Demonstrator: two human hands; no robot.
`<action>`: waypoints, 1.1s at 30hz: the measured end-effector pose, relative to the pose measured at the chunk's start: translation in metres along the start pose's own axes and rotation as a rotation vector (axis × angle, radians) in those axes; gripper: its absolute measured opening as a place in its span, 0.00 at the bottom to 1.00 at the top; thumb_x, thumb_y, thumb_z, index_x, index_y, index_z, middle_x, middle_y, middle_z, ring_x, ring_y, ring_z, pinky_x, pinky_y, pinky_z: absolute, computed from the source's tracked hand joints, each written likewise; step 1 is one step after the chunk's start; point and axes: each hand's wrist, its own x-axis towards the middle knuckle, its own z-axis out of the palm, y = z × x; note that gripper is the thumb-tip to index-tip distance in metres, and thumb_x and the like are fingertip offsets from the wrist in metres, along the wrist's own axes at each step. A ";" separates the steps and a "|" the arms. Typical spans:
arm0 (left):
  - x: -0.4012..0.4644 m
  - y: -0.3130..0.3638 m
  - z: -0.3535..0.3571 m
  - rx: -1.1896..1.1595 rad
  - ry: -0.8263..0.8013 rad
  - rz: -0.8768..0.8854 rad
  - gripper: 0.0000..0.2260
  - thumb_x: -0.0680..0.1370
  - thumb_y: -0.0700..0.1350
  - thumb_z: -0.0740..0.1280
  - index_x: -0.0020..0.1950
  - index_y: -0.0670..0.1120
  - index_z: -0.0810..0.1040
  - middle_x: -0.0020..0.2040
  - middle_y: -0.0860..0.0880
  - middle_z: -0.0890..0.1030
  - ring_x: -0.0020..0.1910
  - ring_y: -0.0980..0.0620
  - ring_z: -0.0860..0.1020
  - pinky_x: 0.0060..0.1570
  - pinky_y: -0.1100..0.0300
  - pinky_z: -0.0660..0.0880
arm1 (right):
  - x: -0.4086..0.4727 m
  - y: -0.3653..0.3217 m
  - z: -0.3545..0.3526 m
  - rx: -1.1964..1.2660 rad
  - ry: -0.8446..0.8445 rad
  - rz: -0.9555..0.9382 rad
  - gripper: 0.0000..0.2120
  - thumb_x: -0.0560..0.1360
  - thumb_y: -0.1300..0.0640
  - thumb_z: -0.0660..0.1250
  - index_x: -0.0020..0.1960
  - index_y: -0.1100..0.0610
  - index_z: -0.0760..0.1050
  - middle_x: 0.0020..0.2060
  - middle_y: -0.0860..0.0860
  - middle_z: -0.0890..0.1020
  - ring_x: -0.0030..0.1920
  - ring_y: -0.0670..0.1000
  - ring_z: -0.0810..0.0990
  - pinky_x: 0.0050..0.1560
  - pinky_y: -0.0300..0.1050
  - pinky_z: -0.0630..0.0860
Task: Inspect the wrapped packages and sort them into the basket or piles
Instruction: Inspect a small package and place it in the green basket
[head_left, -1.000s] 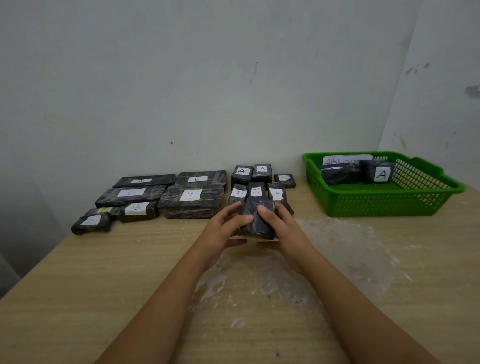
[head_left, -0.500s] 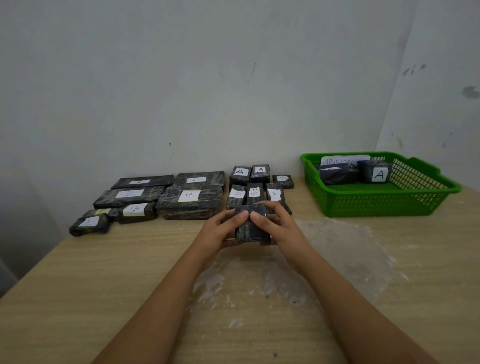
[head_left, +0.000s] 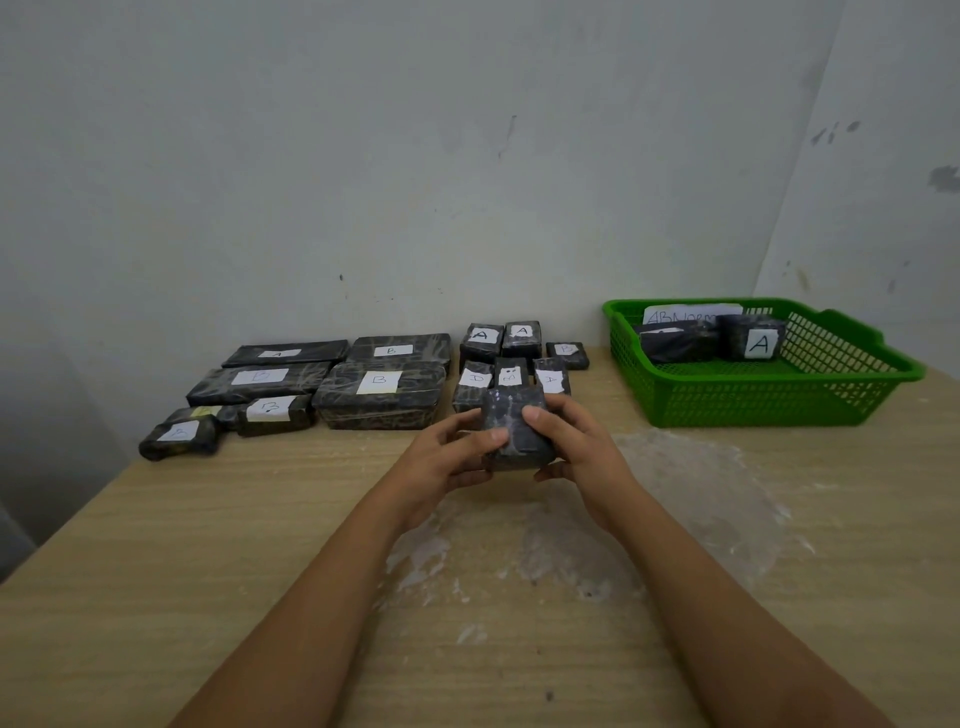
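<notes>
Since a second ago, you have turned the dark wrapped package (head_left: 514, 428) upright between your hands, its broad face now toward you. Your left hand (head_left: 447, 457) grips its left edge, thumb across the front; your right hand (head_left: 576, 441) grips its right edge, thumb on the upper face. You hold the package above the tabletop (head_left: 156, 571), left of the green basket (head_left: 779, 400) and just in front of the small labelled packages (head_left: 511, 358).
</notes>
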 end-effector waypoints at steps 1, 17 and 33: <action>0.001 -0.002 0.000 -0.003 -0.002 0.003 0.39 0.63 0.57 0.80 0.70 0.45 0.77 0.63 0.42 0.83 0.56 0.45 0.85 0.51 0.56 0.81 | 0.000 0.000 -0.002 -0.004 -0.004 0.006 0.31 0.65 0.36 0.74 0.63 0.51 0.78 0.54 0.55 0.85 0.48 0.52 0.86 0.37 0.47 0.80; 0.002 -0.001 -0.003 -0.019 -0.003 0.038 0.40 0.59 0.52 0.82 0.70 0.46 0.77 0.60 0.44 0.85 0.58 0.46 0.84 0.56 0.50 0.82 | -0.001 -0.003 -0.009 -0.019 -0.090 -0.031 0.32 0.60 0.40 0.78 0.60 0.51 0.78 0.51 0.53 0.86 0.48 0.51 0.85 0.41 0.47 0.78; -0.008 0.013 0.000 -0.113 -0.076 -0.090 0.26 0.71 0.51 0.76 0.69 0.53 0.76 0.62 0.43 0.83 0.50 0.43 0.85 0.46 0.50 0.81 | -0.005 -0.007 -0.013 -0.027 -0.281 -0.180 0.33 0.65 0.49 0.80 0.67 0.38 0.76 0.72 0.44 0.73 0.71 0.46 0.74 0.61 0.49 0.79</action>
